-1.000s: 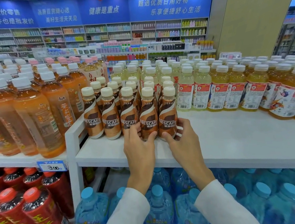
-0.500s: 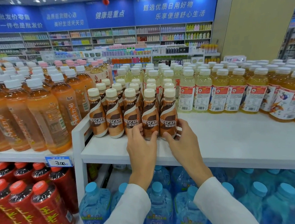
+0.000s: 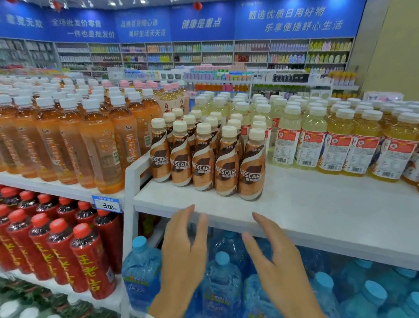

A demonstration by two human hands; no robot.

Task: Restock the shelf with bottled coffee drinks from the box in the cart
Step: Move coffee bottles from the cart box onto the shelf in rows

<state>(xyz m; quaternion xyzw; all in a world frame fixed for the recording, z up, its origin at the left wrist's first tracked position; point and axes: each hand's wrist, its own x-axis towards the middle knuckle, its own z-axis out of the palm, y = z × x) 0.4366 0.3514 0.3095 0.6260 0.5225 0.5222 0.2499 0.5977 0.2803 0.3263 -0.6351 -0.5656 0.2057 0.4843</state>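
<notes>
both hands are empty: the left hand (image 3: 184, 260) and right hand (image 3: 275, 262) hang side by side, fingers spread and nearly straight, gripping nothing, just short of the shelf (image 3: 309, 213) edge. the coffee bottles (image 3: 225, 162) stand in rows on the shelf just beyond the fingertips, touched by neither hand. by the look of it, a batch is set down and this is the gap before fetching more. box and cart are out of view, so the next move likely calls for turning away to find them, then setting fresh bottles in front of the standing rows without knocking the close-packed front ones.

tea bottles (image 3: 101, 148) crowd beyond the left hand, yellow drinks (image 3: 310, 139) beyond the right. water jugs (image 3: 222, 284) sit under both hands, red bottles (image 3: 85, 258) left of the left hand.
</notes>
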